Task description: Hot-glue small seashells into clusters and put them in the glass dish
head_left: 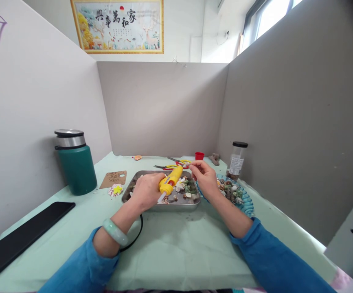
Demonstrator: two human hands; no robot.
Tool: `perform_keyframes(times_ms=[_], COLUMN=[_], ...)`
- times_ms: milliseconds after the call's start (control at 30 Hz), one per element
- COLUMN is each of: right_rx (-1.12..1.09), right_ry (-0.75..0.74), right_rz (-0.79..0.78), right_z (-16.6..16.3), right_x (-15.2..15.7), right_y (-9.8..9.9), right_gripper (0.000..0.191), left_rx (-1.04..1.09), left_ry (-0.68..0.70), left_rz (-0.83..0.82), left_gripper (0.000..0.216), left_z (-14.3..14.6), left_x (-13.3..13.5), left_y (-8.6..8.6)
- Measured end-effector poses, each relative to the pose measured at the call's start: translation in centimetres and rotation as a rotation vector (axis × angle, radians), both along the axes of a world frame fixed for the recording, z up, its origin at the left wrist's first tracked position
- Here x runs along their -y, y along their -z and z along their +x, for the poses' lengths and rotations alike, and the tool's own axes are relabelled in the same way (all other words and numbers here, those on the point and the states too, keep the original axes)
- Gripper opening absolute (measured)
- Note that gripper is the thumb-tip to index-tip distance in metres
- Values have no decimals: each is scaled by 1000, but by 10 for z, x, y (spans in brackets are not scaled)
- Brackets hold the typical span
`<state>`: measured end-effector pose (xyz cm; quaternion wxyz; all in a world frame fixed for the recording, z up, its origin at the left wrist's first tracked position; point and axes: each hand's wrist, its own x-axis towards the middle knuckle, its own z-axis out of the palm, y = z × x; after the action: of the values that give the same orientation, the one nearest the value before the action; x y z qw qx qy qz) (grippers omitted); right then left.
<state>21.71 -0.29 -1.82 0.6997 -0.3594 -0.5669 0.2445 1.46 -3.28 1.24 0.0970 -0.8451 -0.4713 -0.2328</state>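
My left hand [148, 189] is wrapped round a yellow hot glue gun [172, 180]. A whitish glue stick sticks out of its near end, and its far end points away to the right. My right hand [203, 175] is closed in a pinch close to that far end; something small and pale seems to be at the fingertips, too small to name. Under the glue gun lies a metal tray [176, 207] with shells and stones. Below my right wrist, a blue glass plate [248, 203] holds shells and pebbles, partly covered by the forearm.
Behind the tray lie scissors [182, 163] and pliers [165, 167], near a red cup [199, 156]. A lidded jar [236, 160] stands right. Left are a green flask [77, 169], a black slab [26, 236], a brown board [110, 180] and a flower piece [115, 190]. Partitions surround the table.
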Motion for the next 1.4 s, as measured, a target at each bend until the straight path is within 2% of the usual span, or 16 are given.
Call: perform_keyframes(times_ms=[133, 267, 367, 467, 567, 767, 900, 967, 1067, 1200, 1267, 1400], right_rx=[2, 2, 12, 10, 16, 36, 32, 27, 4, -43, -54, -59], right_ry=[31, 24, 16, 22, 19, 21, 21, 26, 46, 80, 84, 75], right_rz=[-20, -38, -36, -41, -44, -39, -33, -22, 5, 47, 47, 34], right_z=[0, 0, 0, 0, 0, 1, 1, 1, 4, 10, 11, 12], right_x=[3, 3, 1, 1, 1, 0, -2, -2, -3, -5, -6, -7], right_y=[-3, -3, -1, 0, 0, -1, 0, 0, -2, -6, -7, -6], right_gripper=[16, 17, 18, 18, 17, 14, 14, 15, 17, 17, 16, 17], left_rx=[-48, -135, -220, -308, -386, -463, -400, -368, -313, -357, -351, -333], left_ry=[-52, -180, -242, -191, -120, -80, -60, 14, 141, 25, 16, 15], left_rz=[-52, -170, -195, -221, -264, -199, -94, -70, -140, -266, -284, -315], left_gripper=[14, 28, 37, 42, 37, 34, 31, 29, 22, 19, 18, 19], left_z=[-10, -33, -50, -63, -71, -76, -53, -28, 21, 74, 85, 89], left_x=[-7, -22, -28, -30, -34, -41, -31, -25, -18, -20, -23, -29], left_y=[-3, -9, -13, -13, -9, -9, -21, -24, -18, -3, 3, 9])
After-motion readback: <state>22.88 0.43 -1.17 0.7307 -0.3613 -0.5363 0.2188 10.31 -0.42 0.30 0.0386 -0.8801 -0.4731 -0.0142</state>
